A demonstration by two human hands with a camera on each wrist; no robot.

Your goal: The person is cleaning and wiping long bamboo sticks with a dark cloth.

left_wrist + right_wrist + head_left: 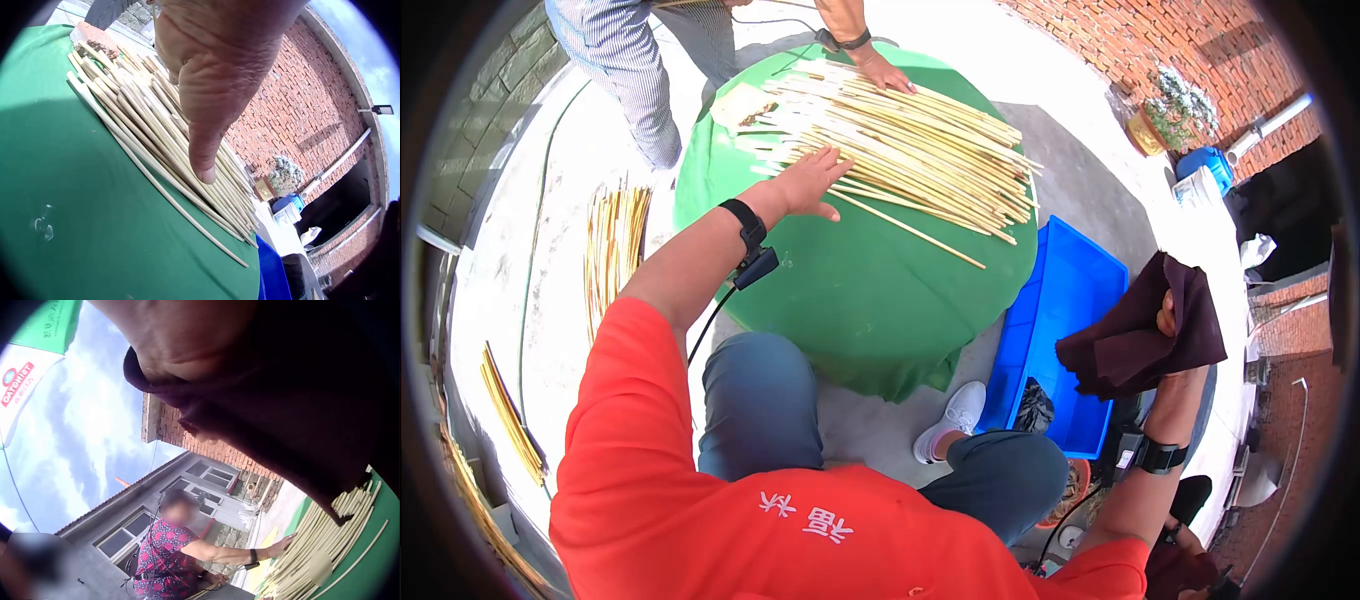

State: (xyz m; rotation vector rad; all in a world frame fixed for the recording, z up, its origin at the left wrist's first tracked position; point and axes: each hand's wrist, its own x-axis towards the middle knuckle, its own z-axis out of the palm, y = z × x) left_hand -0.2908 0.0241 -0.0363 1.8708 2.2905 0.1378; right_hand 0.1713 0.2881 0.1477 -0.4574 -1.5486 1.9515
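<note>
Long pale peeled sticks [920, 150] lie side by side in a wide layer on a round table covered with green cloth [850, 310]. My left hand [808, 187], fingers straight and thumb apart, is at the near left side of the sticks. In the left wrist view its thumb [203, 159] overlaps them. One stick [910, 232] lies slightly apart on the near side. Out to the right, my right hand [1166, 315] grips a dark maroon cloth [1120, 340], which drapes over most of it and hides its fingers in part.
Across the table another person's hand [885, 72] rests on the sticks. A reddish brick piece [94, 39] sits by their left end. The blue plastic bin [1090, 260] stands right of the table. Stick bundles [615, 245] lie on the ground at left.
</note>
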